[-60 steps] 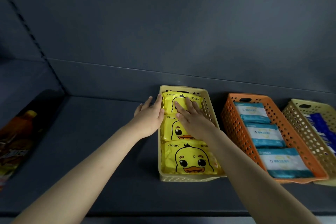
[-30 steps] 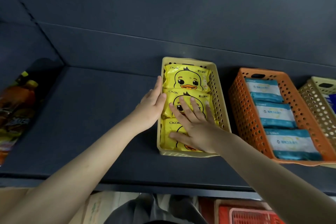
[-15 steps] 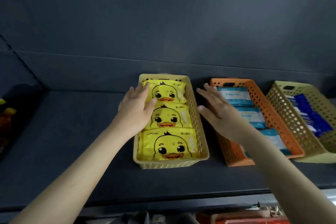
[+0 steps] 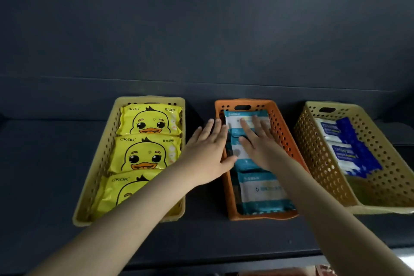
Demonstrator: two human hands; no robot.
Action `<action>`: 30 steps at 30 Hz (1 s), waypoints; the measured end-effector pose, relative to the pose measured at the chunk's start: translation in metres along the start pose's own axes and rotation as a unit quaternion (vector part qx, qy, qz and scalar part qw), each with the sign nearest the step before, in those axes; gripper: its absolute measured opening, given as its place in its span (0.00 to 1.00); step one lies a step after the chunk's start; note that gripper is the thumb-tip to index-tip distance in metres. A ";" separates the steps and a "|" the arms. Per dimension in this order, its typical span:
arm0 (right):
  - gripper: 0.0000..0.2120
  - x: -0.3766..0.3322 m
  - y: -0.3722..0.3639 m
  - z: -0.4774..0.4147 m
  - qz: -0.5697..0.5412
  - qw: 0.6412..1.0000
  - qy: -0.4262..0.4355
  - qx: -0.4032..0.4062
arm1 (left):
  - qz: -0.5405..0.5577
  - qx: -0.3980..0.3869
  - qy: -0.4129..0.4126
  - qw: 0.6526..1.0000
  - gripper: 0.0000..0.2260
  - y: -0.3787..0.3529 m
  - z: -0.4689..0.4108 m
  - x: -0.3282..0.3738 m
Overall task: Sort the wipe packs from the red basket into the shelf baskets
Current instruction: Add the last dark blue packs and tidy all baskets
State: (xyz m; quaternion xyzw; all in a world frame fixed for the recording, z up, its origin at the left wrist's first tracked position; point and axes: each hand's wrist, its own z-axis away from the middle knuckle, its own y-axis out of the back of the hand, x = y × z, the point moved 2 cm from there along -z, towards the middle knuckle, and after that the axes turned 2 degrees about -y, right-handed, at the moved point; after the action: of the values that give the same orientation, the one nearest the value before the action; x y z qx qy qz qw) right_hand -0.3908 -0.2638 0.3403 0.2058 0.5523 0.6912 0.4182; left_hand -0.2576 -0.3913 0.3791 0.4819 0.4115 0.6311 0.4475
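Hands (image 4: pixel 206 159) (image 4: pixel 259 148) now at shelf's (image 4: pixel 44 163) orange basket (image 4: pixel 283 132)

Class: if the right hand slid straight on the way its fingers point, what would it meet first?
Probably the back wall of the orange basket. The right hand lies flat on the teal wipe packs, fingers aimed at it; depth is hard to judge.

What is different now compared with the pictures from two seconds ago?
Both hands went right, from the left yellow basket to the orange basket: the left hand now lies at its left wall, the right hand flat on the teal packs. Nothing was gripped. The duck packs and blue packs stayed in place.
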 end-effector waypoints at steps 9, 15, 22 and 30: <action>0.30 0.016 0.019 0.023 -0.010 0.998 0.050 0.020 | -0.023 0.018 0.012 1.000 0.34 -0.003 0.001 -0.001; 0.28 0.021 0.008 0.049 -0.138 0.989 0.046 0.011 | -0.028 0.029 0.010 0.999 0.34 -0.006 0.001 -0.002; 0.29 0.022 0.008 0.046 -0.136 0.989 0.056 0.025 | -0.028 0.032 0.014 0.999 0.34 -0.005 0.001 -0.001; 0.29 0.021 0.019 0.062 -0.160 0.981 0.074 0.085 | -0.027 0.049 0.017 0.998 0.34 -0.006 0.003 -0.001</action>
State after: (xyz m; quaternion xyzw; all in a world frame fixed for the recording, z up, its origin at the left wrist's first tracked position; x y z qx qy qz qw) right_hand -0.3634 -0.2110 0.3733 0.0974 0.6640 0.5794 0.4625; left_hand -0.2534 -0.3908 0.3739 0.4813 0.4624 0.6058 0.4331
